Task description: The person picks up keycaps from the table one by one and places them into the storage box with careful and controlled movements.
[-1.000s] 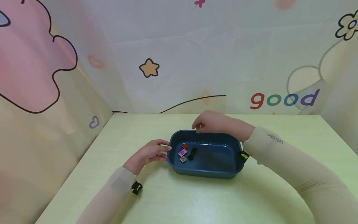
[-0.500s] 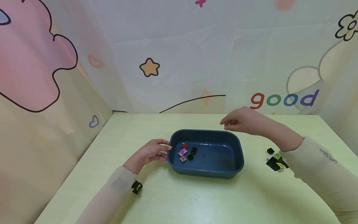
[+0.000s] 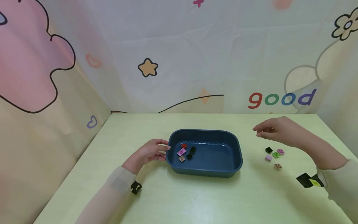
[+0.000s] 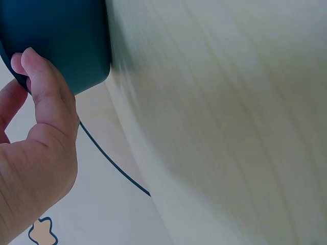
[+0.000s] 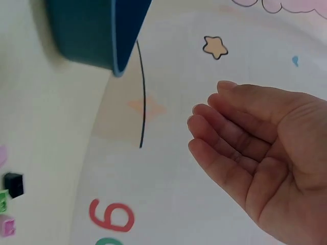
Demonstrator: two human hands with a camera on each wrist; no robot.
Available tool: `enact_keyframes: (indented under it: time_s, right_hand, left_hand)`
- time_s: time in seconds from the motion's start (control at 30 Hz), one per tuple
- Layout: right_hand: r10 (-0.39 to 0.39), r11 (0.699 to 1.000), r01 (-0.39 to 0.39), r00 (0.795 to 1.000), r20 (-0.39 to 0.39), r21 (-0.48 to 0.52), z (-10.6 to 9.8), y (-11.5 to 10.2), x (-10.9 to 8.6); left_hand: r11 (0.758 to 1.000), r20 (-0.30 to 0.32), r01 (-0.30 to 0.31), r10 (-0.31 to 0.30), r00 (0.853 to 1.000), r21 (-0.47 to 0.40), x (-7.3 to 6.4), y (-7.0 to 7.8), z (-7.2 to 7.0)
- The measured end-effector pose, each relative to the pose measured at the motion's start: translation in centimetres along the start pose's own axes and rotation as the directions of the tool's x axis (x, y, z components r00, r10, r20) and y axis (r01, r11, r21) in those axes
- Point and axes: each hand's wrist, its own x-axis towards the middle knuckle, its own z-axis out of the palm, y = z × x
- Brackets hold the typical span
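Relaxed left hand (image 3: 151,151) touches smooth, round-cornered basin (image 3: 216,157); right hand (image 3: 279,131) (loosely cupped) hovers.

We count one blue tray (image 3: 215,157). In its left part, five small blocks (image 3: 181,152): one red block (image 3: 184,145), one pink block (image 3: 181,151), one tan block (image 3: 181,159), two dark blocks (image 3: 189,156). On tabletop (image 3: 195,202) right of tray, we count five more: one black block (image 3: 269,150), one green block (image 3: 276,154), one bright pink block (image 3: 281,151), one lilac block (image 3: 268,158), one beige block (image 3: 278,166). On far backdrop (image 3: 179,40) we see one outlined star (image 3: 148,67), one outlined flower (image 3: 347,25), four letters (image 3: 313,97) spelling "good". Near side: two dark wrist devices (image 3: 136,187), one left, one right.
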Motion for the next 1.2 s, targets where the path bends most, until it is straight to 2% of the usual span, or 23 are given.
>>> enact_keyframes:
  time_s: [0.27, 0.6, 0.7, 1.2]
  right_hand:
    - [0.082, 0.996, -0.084, 0.995, 0.059, 0.029, 1.3, 3.3, -2.5]
    - [0.103, 0.994, -0.105, 0.991, 0.09, 0.014, 3.3, 6.4, -4.8]
    - [0.109, 0.993, -0.113, 0.988, 0.109, 0.027, 3.9, 7.0, -5.1]
    - [0.075, 0.996, -0.08, 0.991, 0.109, 0.037, 6.0, 8.7, -5.5]
  left_hand:
    - [1.0, 0.003, -0.004, 0.004, 1.0, -0.005, 0.0, -0.1, 0.0]
    - [1.0, -0.003, 0.008, -0.008, 1.0, 0.0, 0.1, 0.0, 0.0]
    - [1.0, -0.001, 0.006, -0.006, 1.0, 0.001, 0.1, 0.0, 0.0]
    - [1.0, -0.005, 0.001, -0.001, 1.0, 0.006, 0.0, 0.0, -0.1]
